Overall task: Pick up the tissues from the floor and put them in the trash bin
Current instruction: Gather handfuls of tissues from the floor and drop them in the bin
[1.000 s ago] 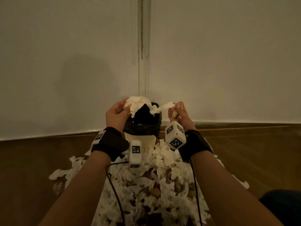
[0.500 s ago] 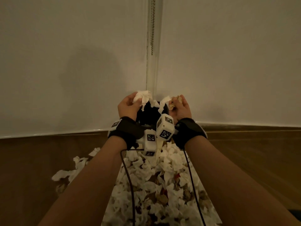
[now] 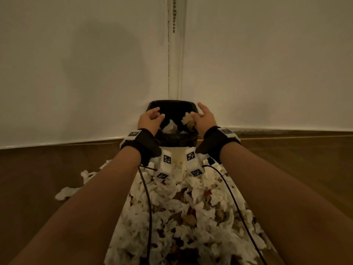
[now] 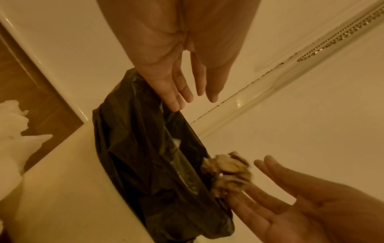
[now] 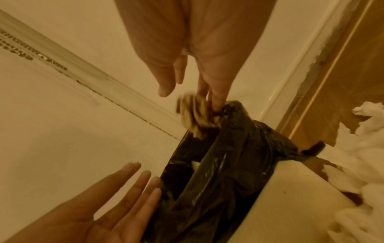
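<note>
A cream trash bin with a black liner [image 3: 172, 106] stands in the wall corner. My left hand [image 3: 151, 117] hovers over its left rim with straight fingers [image 4: 187, 93] and holds nothing. Over the right rim, my right hand [image 3: 202, 116] is spread too. A blurred brownish tissue wad [image 3: 188, 121] hangs at its fingertips [image 5: 216, 100], above the liner's mouth [image 5: 207, 172]. The left wrist view shows the same wad [image 4: 226, 171] beside the straight right fingers. A white tissue [image 3: 170, 125] lies inside the bin. A big heap of tissues [image 3: 181, 207] covers the floor under my forearms.
White walls meet in a corner behind the bin, with a bead chain [image 3: 173, 14] hanging there. Brown wooden floor [image 3: 47, 169] lies on both sides of the heap, with stray tissues [image 3: 76, 186] at the left. Wrist cables trail over the heap.
Both hands gripped tissues above the bin before; now their fingers have spread, the white tissue lies in the bin and the brown wad is leaving the right fingertips.
</note>
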`<state>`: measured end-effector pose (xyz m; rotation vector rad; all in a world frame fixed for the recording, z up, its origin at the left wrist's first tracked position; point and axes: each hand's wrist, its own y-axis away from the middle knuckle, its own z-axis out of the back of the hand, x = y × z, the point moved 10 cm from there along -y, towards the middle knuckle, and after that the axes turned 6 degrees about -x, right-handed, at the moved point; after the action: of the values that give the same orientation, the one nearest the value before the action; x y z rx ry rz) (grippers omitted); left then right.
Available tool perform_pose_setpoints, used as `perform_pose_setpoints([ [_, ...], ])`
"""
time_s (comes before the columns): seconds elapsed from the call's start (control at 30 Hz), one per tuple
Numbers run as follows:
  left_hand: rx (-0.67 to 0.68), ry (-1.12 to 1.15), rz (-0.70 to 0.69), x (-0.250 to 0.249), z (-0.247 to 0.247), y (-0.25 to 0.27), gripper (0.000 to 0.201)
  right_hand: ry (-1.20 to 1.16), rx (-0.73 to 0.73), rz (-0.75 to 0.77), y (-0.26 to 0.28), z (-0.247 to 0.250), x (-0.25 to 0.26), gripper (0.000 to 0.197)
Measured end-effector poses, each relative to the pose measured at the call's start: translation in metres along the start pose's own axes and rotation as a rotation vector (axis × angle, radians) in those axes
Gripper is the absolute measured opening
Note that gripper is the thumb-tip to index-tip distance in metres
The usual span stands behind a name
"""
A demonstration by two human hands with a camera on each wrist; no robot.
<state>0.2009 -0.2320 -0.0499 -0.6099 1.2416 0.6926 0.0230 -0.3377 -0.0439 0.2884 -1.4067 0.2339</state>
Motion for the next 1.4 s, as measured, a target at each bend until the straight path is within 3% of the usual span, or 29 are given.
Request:
perform_pose_setpoints([
  [0.13,0.013,0.076,-0.007,-0.003,0.003,0.011,0.025,-0.026,-0.072,-0.001,-0.001,0.013,-0.004,0.039],
  [0.27,0.043,-0.053,-0.081,-0.006,0.0,0.034,0.034,-0.08,-0.19,-0.076,0.012,0.038,-0.024,0.022],
  [0.5,0.271,-0.29,-0.095,0.028,-0.033,0.098,0.035,0.137,-0.154,-0.157,0.047,0.059,-0.076,0.025],
  [0.6,0.399,-0.412,-0.083,0.055,-0.056,0.131,0.029,0.226,-0.043,-0.239,0.069,0.062,-0.104,0.019],
  [0.7,0.594,-0.69,-0.111,0.086,-0.083,0.168,0.023,0.31,0.129,-0.349,0.094,0.061,-0.132,0.012],
  [0.9,0.882,-1.102,-0.198,0.145,-0.118,0.228,0.033,0.654,0.349,-0.44,0.121,0.062,-0.171,0.014],
  [1.13,0.971,-1.276,-0.231,0.189,-0.124,0.246,0.042,0.865,0.538,-0.416,0.137,0.055,-0.196,0.019],
  [1.4,0.883,-1.242,-0.214,0.189,-0.118,0.239,0.048,1.0,0.69,-0.278,0.152,0.03,-0.196,0.023],
])
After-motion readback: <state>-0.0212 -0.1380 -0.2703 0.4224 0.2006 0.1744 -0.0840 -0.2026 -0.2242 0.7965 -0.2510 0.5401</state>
